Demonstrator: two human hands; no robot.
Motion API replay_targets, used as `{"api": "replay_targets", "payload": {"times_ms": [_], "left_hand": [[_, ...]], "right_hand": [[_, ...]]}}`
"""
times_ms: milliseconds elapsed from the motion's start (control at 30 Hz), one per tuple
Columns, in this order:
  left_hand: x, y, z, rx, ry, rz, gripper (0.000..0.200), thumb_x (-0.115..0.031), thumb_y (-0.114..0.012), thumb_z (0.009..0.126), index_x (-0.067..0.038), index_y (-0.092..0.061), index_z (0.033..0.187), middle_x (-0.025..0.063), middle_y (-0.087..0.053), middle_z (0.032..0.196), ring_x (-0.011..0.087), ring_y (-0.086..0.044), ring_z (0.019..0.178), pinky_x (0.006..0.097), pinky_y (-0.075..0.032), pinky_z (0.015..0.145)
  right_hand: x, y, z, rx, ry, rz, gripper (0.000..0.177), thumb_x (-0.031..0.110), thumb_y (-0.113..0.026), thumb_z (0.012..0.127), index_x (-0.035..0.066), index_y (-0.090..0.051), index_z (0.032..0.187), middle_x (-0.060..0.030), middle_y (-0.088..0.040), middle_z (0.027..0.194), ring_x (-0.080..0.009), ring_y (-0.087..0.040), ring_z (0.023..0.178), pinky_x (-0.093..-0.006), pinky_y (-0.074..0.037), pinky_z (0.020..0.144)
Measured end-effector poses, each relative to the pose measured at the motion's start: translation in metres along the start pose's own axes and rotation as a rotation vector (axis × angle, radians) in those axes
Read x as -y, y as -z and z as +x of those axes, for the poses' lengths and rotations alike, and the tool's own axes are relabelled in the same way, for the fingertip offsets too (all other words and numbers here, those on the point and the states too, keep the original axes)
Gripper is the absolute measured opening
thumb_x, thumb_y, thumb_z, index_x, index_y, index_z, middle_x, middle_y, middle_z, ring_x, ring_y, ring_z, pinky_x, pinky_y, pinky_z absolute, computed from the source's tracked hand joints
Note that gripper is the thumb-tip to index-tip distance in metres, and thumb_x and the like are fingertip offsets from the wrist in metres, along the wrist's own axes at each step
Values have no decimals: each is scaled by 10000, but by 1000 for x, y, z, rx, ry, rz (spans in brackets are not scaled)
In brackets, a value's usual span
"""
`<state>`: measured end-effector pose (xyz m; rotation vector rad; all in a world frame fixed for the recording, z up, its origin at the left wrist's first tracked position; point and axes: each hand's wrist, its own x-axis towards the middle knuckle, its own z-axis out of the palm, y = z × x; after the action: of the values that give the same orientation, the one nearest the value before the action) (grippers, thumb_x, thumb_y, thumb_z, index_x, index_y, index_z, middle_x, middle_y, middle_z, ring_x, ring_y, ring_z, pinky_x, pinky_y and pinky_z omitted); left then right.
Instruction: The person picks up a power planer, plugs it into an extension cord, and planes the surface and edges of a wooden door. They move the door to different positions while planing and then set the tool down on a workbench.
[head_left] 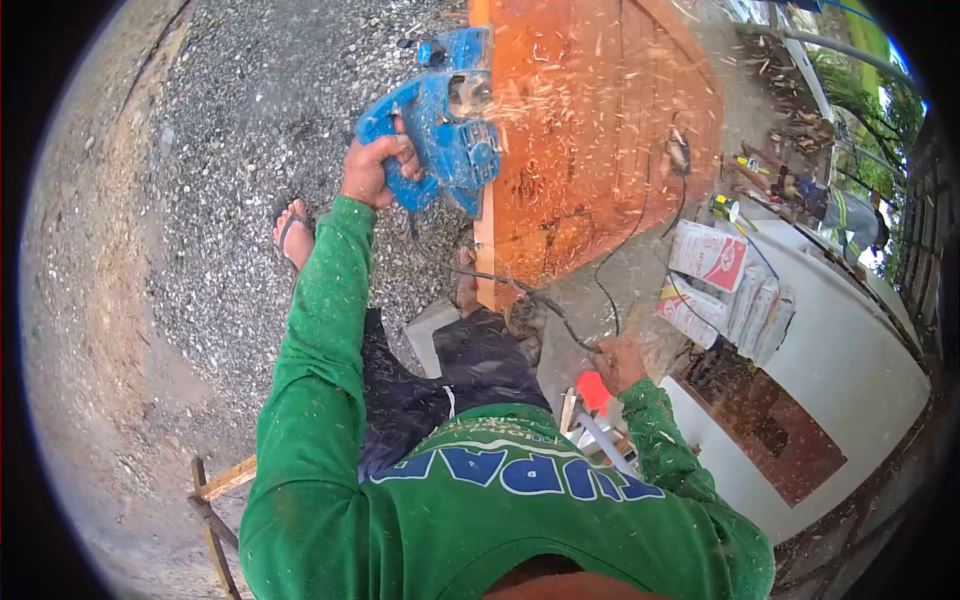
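Note:
My left hand point(382, 168) is wrapped round the rear handle of a blue electric planer point(445, 140), dusty with shavings. The planer rests on the long edge of an orange wooden panel point(590, 150), which looks like a door standing on its side. Wood chips fly over the panel's face. Lower down on the right, my right hand point(620, 363) is closed round a black power cord point(560, 312), holding it off to the side of the panel. The cord runs back left toward the planer. My fingertips on the cord are partly hidden.
Gravel point(240, 130) covers the ground at left, by my sandalled foot point(295, 235). Printed sacks point(708, 255) lie at right beside a white wall point(850, 350). Another person point(850, 218) is in the far right background. A wooden frame point(215, 500) stands at lower left.

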<state>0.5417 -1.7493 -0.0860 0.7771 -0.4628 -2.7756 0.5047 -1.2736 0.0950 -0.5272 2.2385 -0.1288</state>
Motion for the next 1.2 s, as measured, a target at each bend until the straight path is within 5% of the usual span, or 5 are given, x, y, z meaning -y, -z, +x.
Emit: {"api": "replay_targets", "payload": {"times_ms": [333, 500, 767, 867, 1200], "left_hand": [[-56, -24, 106, 144, -86, 108, 181, -100, -538, 828, -69, -471, 993, 21, -454, 654, 157, -467, 548, 316, -415, 540], [-29, 4, -11, 30, 16, -1, 179, -84, -546, 804, -72, -471, 967, 24, -434, 659, 168, -468, 575, 341, -415, 537], [107, 16, -215, -199, 242, -142, 271, -54, -591, 720, -65, -460, 957, 53, -448, 596, 197, -480, 497, 354, -420, 483], [122, -2, -238, 16, 100, 12, 259, -64, -591, 717, -72, -453, 937, 49, -447, 599, 187, -458, 482, 342, -397, 471], [73, -45, -159, -191, 144, -121, 245, -50, -555, 714, -66, -455, 937, 45, -457, 596, 179, -475, 477, 333, -409, 470]], "right_hand": [[72, 41, 9, -207, 75, -225, 198, 233, -612, 831, 61, -627, 928, -118, -621, 884, -303, -581, 923, -518, -260, 1034], [89, 77, 7, 91, 20, -273, 233, 195, -630, 771, 54, -635, 955, -124, -632, 930, -310, -574, 956, -531, -259, 1027], [8, 90, 6, 399, 48, -424, 203, 184, -655, 735, 64, -641, 898, -144, -633, 837, -345, -575, 952, -582, -269, 1001], [-9, 82, 2, 380, 65, -426, 191, 197, -658, 730, 68, -645, 871, -136, -637, 803, -346, -587, 920, -563, -289, 987], [-21, 85, 2, 240, 97, -402, 217, 226, -641, 764, 55, -653, 896, -150, -646, 815, -330, -603, 879, -491, -349, 914]]}}
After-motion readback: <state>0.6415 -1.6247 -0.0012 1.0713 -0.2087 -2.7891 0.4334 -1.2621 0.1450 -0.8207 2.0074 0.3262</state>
